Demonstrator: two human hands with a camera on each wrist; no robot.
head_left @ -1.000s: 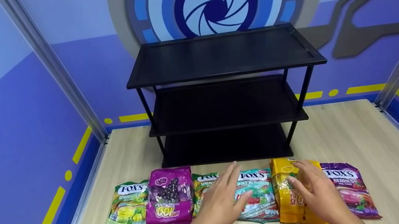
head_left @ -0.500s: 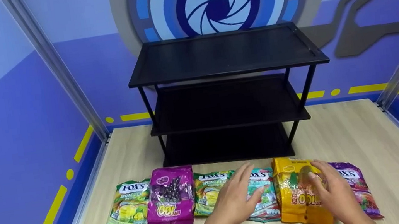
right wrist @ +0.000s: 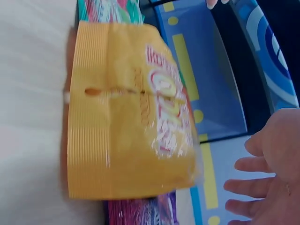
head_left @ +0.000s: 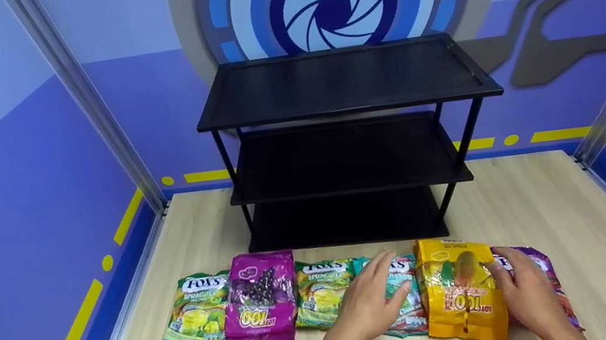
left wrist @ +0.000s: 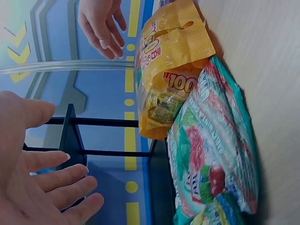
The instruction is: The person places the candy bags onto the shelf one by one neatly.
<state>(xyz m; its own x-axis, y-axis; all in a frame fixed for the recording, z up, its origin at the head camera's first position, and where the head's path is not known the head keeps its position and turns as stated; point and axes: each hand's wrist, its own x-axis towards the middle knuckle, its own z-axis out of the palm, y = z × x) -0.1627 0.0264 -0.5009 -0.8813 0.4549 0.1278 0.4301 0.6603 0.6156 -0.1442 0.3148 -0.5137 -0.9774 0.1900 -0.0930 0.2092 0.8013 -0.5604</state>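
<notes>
My left hand [head_left: 365,305] hangs over the teal Fox's candy bag [head_left: 408,294], partly covering it, fingers spread and holding nothing. In the left wrist view its palm and fingers stand apart from the bags. My right hand [head_left: 529,293] is at the right side of the yellow candy bag [head_left: 463,296], over the purple Fox's berries bag [head_left: 542,261], much of which it hides. The right wrist view has that hand's fingers [right wrist: 253,187] extended, with a gap between them and the yellow bag.
Left in the row lie two green Fox's bags, the outer one [head_left: 196,315] and the inner one [head_left: 324,297], with a magenta candy bag [head_left: 259,303] between them. Behind stands a black three-tier rack [head_left: 341,84] on the wooden table [head_left: 519,187]. Blue printed panels [head_left: 29,250] enclose the table.
My right hand has moved right, off the front of the yellow bag to its right side. My left hand has shifted slightly right, uncovering the inner green bag. The bags stay in place.
</notes>
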